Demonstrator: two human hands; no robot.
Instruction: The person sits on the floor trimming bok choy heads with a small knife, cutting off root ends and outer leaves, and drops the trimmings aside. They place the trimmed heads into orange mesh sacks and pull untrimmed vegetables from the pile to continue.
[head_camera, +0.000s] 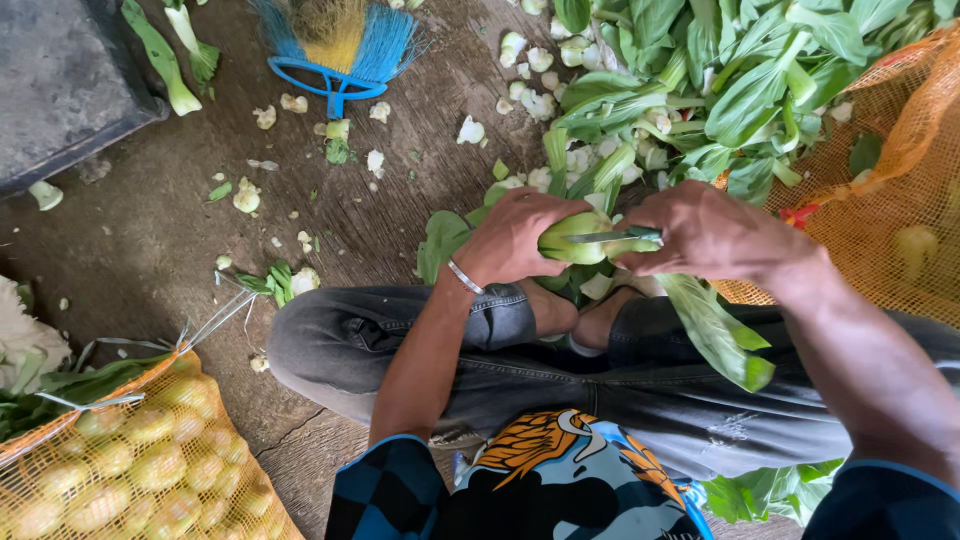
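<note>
Left hand (515, 238) wrapped around bok choy (572, 240), above crossed legs. Right hand (700, 232) gripping knife (618, 237), blade laid on the stalk. Greens pile (720, 90) just behind; orange mesh sack (890, 200) right; broom (335, 45) well apart.

greens pile (740, 80) ahead, broom (335, 40) left, mesh sack (120, 460) near-left

Knife (622, 237) handle hidden in right hand (705, 235); orange mesh sack (880, 215) cut by right edge.
</note>
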